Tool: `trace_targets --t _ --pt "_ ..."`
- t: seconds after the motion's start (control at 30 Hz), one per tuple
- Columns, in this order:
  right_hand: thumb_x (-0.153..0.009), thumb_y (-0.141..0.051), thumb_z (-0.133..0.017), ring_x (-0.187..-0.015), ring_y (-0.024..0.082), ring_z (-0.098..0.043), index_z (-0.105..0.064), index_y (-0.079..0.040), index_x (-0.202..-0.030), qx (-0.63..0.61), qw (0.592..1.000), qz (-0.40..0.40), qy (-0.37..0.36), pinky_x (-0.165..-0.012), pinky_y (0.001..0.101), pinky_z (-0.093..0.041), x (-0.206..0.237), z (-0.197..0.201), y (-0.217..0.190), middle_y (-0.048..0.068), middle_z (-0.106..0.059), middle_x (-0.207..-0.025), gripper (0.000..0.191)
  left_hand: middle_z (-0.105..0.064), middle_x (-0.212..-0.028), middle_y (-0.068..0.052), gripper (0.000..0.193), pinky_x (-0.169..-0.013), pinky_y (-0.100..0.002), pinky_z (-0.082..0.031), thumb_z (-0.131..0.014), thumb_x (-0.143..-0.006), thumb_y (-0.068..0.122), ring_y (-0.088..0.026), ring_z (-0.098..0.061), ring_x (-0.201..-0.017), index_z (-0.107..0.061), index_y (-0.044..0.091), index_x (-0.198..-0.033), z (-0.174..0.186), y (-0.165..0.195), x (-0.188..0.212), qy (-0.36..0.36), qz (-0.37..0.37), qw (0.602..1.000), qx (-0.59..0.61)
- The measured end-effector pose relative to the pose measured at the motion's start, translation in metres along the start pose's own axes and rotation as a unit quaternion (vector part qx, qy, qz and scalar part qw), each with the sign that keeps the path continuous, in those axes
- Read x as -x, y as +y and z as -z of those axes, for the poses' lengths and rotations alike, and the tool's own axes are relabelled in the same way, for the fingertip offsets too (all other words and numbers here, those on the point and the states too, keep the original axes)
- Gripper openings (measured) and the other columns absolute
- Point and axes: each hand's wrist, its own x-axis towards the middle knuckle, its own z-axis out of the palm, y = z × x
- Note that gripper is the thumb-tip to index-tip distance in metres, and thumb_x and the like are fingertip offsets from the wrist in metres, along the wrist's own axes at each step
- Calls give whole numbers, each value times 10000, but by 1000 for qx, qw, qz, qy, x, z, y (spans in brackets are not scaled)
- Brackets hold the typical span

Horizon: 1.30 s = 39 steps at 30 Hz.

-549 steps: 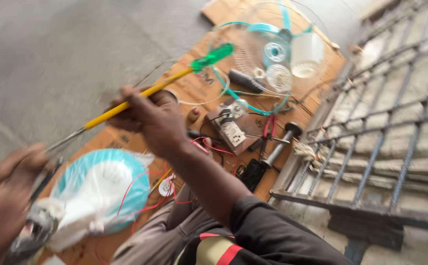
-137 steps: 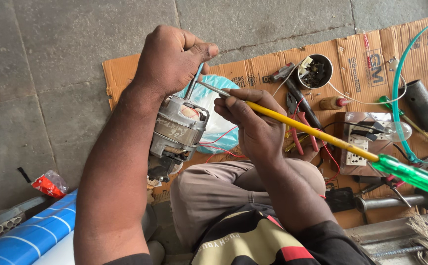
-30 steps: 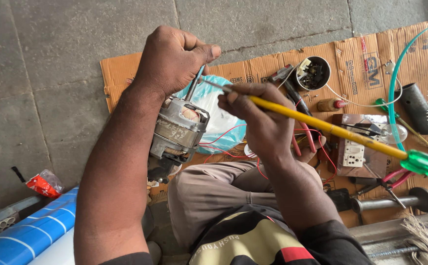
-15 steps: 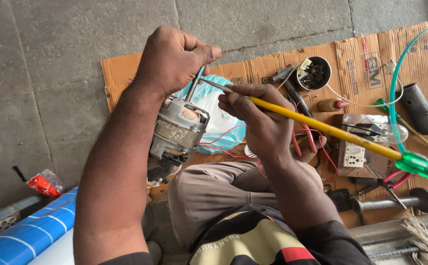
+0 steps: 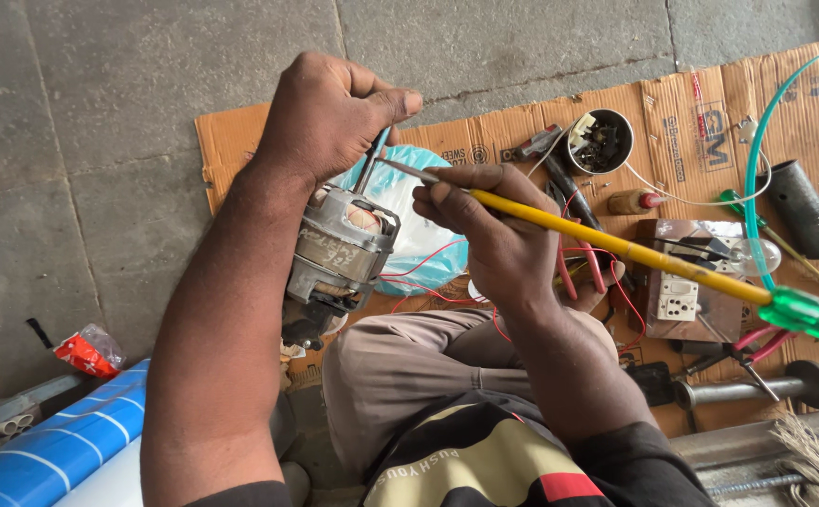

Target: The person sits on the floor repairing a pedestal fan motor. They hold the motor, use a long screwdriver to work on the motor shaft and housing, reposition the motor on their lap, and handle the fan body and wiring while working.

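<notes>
grey concrete floor (image 5: 99, 141) spreads under you, with a flattened cardboard sheet (image 5: 484, 131) laid over it as a work mat, so small parts stay off the grit. your left hand (image 5: 329, 117) is closed round the shaft of the motor (image 5: 339, 253), holding it up above your knee with the shaft end raised, which turns the top of the housing toward you. your right hand (image 5: 494, 235) pinches the yellow shank of a long screwdriver (image 5: 616, 249) close to the tip, pen-style, for fine control; its green handle sticks out far to your right. the tip sits just beside the shaft, under your left thumb, though you cannot tell whether it touches. red wires (image 5: 428, 282) trail from the motor down toward your lap.

a small round cup (image 5: 600, 143) on the cardboard holds dark bits, too small to tell apart. near it lie a switch box (image 5: 681, 296), pliers and a fan guard (image 5: 766, 141). a red wrapper (image 5: 85, 352) lies on the floor.
</notes>
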Motion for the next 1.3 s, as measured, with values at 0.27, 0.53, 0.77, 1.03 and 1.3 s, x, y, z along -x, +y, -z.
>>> trace_targets --t 0.27,0.53,0.77,1.03,1.3 --pt "-1017 15 -657 -997 259 -769 -644 122 -1146 14 1000 -4 -8 -941 390 -665 1 1 -1 191 -741 -1079 168 -751 -651 -31 245 -525 -250 -560 -901 -816 321 -55 -676 -549 -837 89 -863 3 2 0 5 3 1000 -1" --pt "-1022 15 -656 -1005 262 -760 -654 120 -1170 34 999 -3 -25 -937 404 -661 1 3 -1 202 -744 -1066 181 -748 -644 -35 289 -505 -253 -554 -922 -797 353 -57 -671 -536 -832 83 -848 2 5 0 8 15 1000 -18" --pt "-1010 23 -663 -1004 272 -765 -651 121 -1156 -8 1000 2 -13 -947 414 -672 1 4 0 195 -731 -1072 176 -743 -637 -36 304 -481 -253 -542 -934 -777 354 -55 -653 -522 -828 75 -834 2 5 -1 6 35 999 -22" --pt "-1025 13 -648 -999 264 -768 -648 120 -1149 -13 1000 -2 -7 -941 399 -669 4 2 0 202 -739 -1070 164 -735 -647 -33 338 -501 -238 -536 -925 -802 358 -42 -650 -556 -813 40 -835 1 2 0 0 12 1000 24" --pt "-1011 27 -658 -977 254 -763 -653 122 -1144 -11 1000 -13 -17 -933 397 -666 7 3 3 194 -742 -1053 163 -736 -647 -33 278 -512 -247 -543 -867 -869 310 -49 -663 -563 -811 39 -842 1 6 2 17 -24 1000 2"
